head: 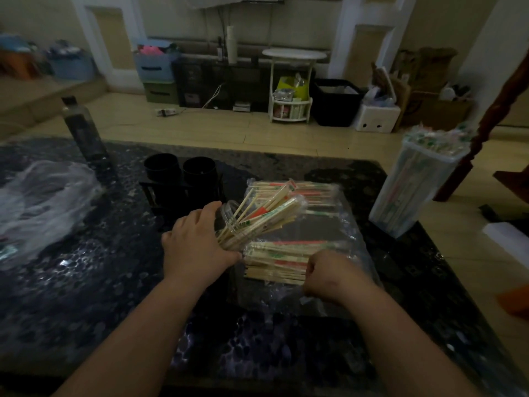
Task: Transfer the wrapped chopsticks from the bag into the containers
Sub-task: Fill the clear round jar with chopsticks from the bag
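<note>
Head view: left hand (197, 242) is gripping the tipped container (229, 213), right hand (329, 273) is pinching chopsticks (274, 262) in the bag (346, 224). Mid-load, I'd say; next they're needing lifting and sliding into its mouth.

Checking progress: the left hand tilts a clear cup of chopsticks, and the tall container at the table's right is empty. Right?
Not empty: the head view shows the tall container packed with wrapped chopsticks. The left hand does tilt the clear cup.

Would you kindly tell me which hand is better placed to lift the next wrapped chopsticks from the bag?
Right. The right hand curls on the near chopstick pile in the bag; the left hand holds the tilted clear container.
</note>
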The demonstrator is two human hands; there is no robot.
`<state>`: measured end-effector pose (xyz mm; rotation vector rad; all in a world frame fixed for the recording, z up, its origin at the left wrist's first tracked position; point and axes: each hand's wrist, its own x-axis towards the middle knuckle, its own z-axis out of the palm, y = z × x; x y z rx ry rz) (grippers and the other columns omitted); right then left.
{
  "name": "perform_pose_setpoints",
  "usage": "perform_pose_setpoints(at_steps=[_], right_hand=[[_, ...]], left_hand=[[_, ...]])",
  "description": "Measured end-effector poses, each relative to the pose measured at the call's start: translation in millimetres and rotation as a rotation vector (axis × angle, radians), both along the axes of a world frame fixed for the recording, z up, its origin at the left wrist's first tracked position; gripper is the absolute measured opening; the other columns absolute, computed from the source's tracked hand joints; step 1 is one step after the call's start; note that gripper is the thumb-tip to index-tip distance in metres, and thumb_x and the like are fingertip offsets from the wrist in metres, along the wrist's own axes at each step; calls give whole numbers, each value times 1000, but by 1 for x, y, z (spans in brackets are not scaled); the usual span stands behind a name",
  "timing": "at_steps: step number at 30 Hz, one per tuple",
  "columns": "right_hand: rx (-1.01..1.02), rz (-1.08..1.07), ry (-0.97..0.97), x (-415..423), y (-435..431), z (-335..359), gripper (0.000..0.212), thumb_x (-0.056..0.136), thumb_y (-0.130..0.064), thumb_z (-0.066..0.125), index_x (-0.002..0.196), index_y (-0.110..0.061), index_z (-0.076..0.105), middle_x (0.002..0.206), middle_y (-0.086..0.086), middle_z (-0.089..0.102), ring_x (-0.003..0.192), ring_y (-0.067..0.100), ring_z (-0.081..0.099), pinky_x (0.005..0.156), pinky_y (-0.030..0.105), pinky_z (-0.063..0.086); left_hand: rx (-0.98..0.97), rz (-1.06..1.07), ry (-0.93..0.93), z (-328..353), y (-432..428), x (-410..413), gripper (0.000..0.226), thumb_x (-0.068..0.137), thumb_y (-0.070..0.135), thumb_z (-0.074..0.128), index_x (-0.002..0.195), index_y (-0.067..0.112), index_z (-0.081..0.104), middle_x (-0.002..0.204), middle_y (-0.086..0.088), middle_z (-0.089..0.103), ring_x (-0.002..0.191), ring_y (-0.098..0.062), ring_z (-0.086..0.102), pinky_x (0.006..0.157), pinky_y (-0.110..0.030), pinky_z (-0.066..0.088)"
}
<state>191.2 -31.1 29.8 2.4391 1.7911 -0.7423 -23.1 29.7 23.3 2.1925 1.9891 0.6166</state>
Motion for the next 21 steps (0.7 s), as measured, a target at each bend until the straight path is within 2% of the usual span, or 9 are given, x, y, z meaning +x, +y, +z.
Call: perform_pose_setpoints(at_steps=[4, 7, 8, 10, 11, 14, 17, 19, 21], right_hand=[[-134, -6, -11, -4, -4, -15, 37, 83, -40, 66, 109, -14, 69, 109, 7, 68, 97, 23, 64, 79, 24, 47], [-204, -58, 85, -8, -3, -29, 42, 93, -47, 56, 90, -7, 70, 94, 11, 70, 96, 25, 67, 82, 25, 47], [-200, -72, 119, -10, -1, -32, 48, 97, -48, 50, 92, -6, 71, 97, 15, 70, 103, 27, 66, 84, 27, 47], [-121, -129, 217, -15, 3, -35, 52, 101, -48, 42, 110, -3, 68, 120, 20, 65, 115, 31, 60, 86, 28, 43], [-64, -162, 276, -17, 5, -36, 49, 101, -45, 42, 113, -6, 67, 123, 19, 63, 116, 31, 59, 81, 27, 40], [180, -153, 321, -19, 8, -42, 27, 98, -38, 52, 104, -17, 66, 107, 12, 67, 102, 28, 61, 73, 24, 36], [351, -35, 96, -19, 5, -52, 19, 92, -33, 61, 106, -21, 63, 106, 3, 63, 103, 25, 59, 83, 29, 42], [375, 80, -79, -18, 4, -59, 29, 89, -29, 61, 118, -24, 60, 119, 0, 60, 114, 24, 54, 94, 29, 38], [326, 133, -89, -17, 4, -61, 41, 89, -28, 62, 130, -28, 55, 129, -2, 57, 121, 23, 50, 101, 30, 34]], left_hand=[[-6, 10, 7, -1, 1, -1, 104, 55, 63, 81, 142, 39, 29, 135, 4, 49, 124, -25, 44, 98, -46, 37], [-10, 6, 9, -1, 1, -2, 105, 55, 64, 81, 143, 39, 29, 136, 4, 48, 124, -25, 44, 98, -46, 37], [-11, 5, 7, -1, 1, -2, 104, 55, 64, 80, 143, 39, 28, 136, 4, 48, 124, -25, 44, 98, -45, 37], [-14, 5, 3, -1, 1, -2, 104, 56, 63, 80, 142, 40, 28, 136, 4, 48, 124, -24, 44, 98, -44, 36], [-13, 5, 5, -1, 1, -2, 103, 56, 63, 80, 142, 40, 28, 136, 4, 48, 124, -24, 43, 97, -44, 36], [-16, 5, 15, 0, 2, -3, 104, 57, 62, 80, 143, 39, 27, 137, 5, 47, 125, -24, 43, 97, -44, 37], [-17, 7, 15, 0, 2, -2, 104, 57, 62, 80, 143, 39, 27, 137, 4, 47, 125, -24, 43, 97, -44, 36], [-17, 4, 17, 0, 2, -2, 103, 57, 62, 79, 143, 39, 27, 137, 4, 47, 125, -24, 43, 97, -44, 37], [-18, 1, 10, -1, 2, -2, 103, 56, 62, 79, 143, 39, 28, 137, 4, 48, 125, -25, 44, 97, -45, 36]])
